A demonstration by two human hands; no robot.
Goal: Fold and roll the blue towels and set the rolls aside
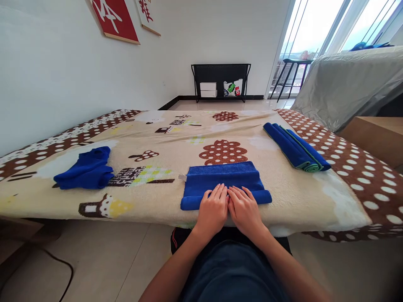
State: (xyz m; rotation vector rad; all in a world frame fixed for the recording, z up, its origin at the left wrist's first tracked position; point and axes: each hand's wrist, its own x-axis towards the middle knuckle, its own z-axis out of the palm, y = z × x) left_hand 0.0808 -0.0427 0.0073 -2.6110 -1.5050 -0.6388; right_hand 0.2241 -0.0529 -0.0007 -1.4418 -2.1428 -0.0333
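Left hand and right hand, fingers together, press the blue cloth's near roll; it looks soft, light, best held along that roll.

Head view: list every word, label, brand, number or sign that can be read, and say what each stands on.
No text reads with certainty.
Red scroll: large white character, cut off at the top, not surely readable.
White scroll: red character, also cut off, not surely readable.
Blanket: dark letter-like blocks, too unclear to read.
Middle cloth: pale tag, too small to tell if it bears text.
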